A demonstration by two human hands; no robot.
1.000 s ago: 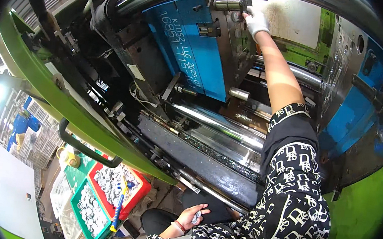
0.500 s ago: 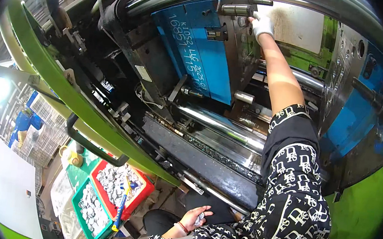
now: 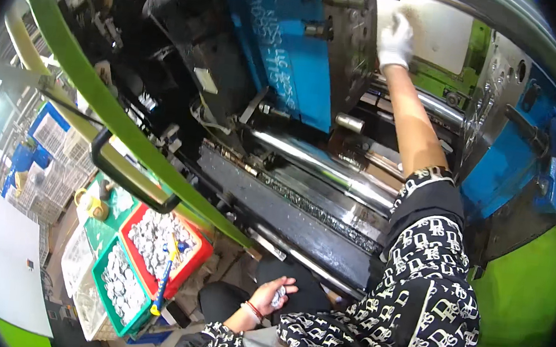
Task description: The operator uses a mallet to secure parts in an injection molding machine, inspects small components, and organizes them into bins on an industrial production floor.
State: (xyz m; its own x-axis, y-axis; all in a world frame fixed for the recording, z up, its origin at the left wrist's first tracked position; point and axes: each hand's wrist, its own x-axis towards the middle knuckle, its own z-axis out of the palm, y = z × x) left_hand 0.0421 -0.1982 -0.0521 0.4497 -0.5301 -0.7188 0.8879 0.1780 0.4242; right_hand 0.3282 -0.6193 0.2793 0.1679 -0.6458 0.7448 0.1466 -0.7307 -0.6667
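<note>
My right hand (image 3: 395, 45), in a white glove, is raised between the two mould halves, a little off the face of the left mould half (image 3: 353, 53) with its blue backing plate. Its fingers look curled together; whatever they may hold is too small or hidden to make out. The right mould half (image 3: 501, 81), also steel and blue, stands across the gap. Low over my lap, my bare left hand (image 3: 267, 297) is closed loosely around a small grey-white piece (image 3: 277, 298), palm turned up.
Polished tie bars (image 3: 319, 167) run below the moulds. A green curved machine guard with a black handle (image 3: 102, 156) crosses on the left. Beyond it, a red tray (image 3: 197, 259) and a green tray (image 3: 100, 270) hold many small grey-white pieces; a blue-and-yellow tool (image 3: 162, 283) lies across the red one.
My right hand has drawn back from the left mould half toward the gap between the moulds. My left hand stays low over my lap, still around the small piece. The view has shifted slightly.
</note>
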